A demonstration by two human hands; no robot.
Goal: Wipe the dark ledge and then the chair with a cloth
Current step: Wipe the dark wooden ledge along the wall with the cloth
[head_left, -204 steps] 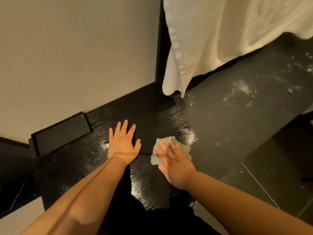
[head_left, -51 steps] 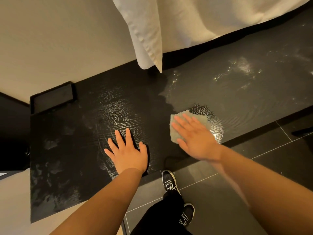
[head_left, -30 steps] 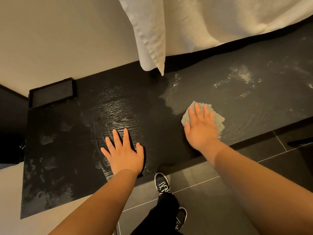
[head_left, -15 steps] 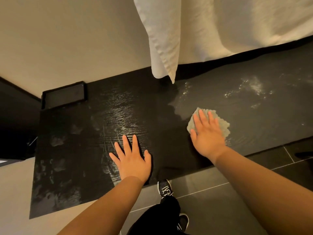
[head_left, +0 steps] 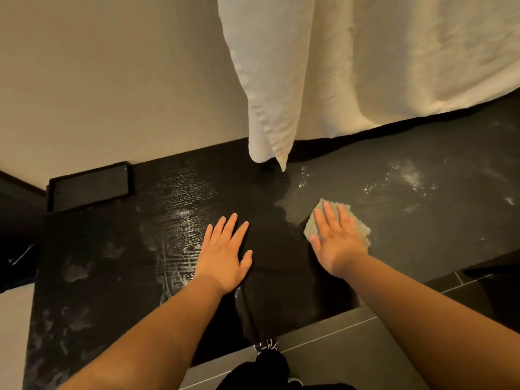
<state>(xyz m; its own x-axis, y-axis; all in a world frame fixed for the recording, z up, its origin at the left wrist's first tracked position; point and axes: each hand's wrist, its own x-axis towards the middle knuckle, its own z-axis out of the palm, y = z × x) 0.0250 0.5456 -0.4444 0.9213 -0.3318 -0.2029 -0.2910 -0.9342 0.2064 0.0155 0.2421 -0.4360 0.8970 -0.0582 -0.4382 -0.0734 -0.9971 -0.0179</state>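
On the ledge [head_left: 422, 220], at 3 o'clock from the middle, the right grip [head_left: 337, 243] lies released, fingers straight and slightly spread, pressing flat on the cloth [head_left: 358, 225]. The palm hides most of the cloth, and only a ragged grey-green fringe shows at 12 and 3 o'clock of the hand. At 9 o'clock, apart from the cloth, the left grip [head_left: 225, 257] lies just as flat, fingers splayed on bare ledge, grasping nothing. Both forearms are cut off by the lower edge. Pale streaks and smears mark the ledge; I cannot tell whether they are wet or dust. White fabric [head_left: 337, 66] hangs at 12 o'clock with its top out of frame, its corner tip close above the ledge. A black tray [head_left: 90, 187] sits at 10 o'clock against the wall [head_left: 112, 80]. At 6 o'clock a shoe [head_left: 266, 346] shows only its laces, on the tiled floor [head_left: 351, 356].
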